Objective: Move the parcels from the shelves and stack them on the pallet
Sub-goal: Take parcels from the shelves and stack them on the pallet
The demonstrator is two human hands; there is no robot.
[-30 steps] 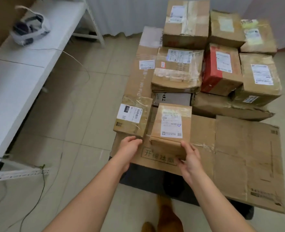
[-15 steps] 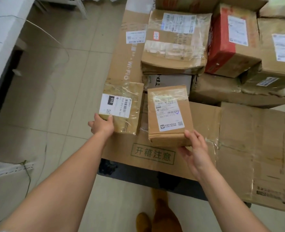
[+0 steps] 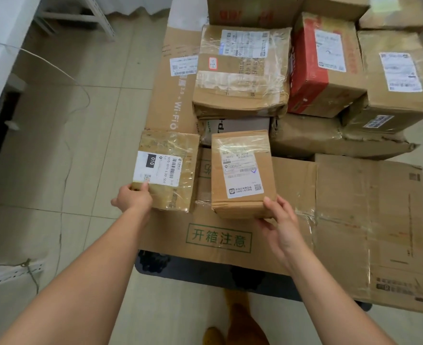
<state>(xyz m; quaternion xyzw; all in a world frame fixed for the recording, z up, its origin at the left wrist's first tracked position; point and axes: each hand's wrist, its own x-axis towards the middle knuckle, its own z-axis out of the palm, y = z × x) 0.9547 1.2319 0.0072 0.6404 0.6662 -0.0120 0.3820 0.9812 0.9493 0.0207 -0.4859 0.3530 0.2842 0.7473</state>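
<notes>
On the near edge of the pallet, two small parcels are lying side by side on the flattened brown cardboard sheet that is covering the deck. The small upright brown cardboard parcel with a white label is resting on the sheet, and the right hand is gripping its near right corner, thumb on top and fingers curling under the near face. Just beside it on the left, the flat tape-wrapped brown parcel marked 010 is overhanging the sheet's left edge slightly; the left hand is holding its near left corner, thumb pressing on top, the fingers being hidden beneath.

Behind these, a stack is already standing: a wide taped brown carton on a grey printed box, a red-and-brown carton and further brown cartons to the right and rear.

Judgement: the task is well advanced, with many parcels placed and the front row now being squared up. The front right part of the sheet is lying bare, so room is remaining. The black pallet edge is showing below the sheet. The shelves' contents are not visible, so the number of parcels left cannot be told.
</notes>
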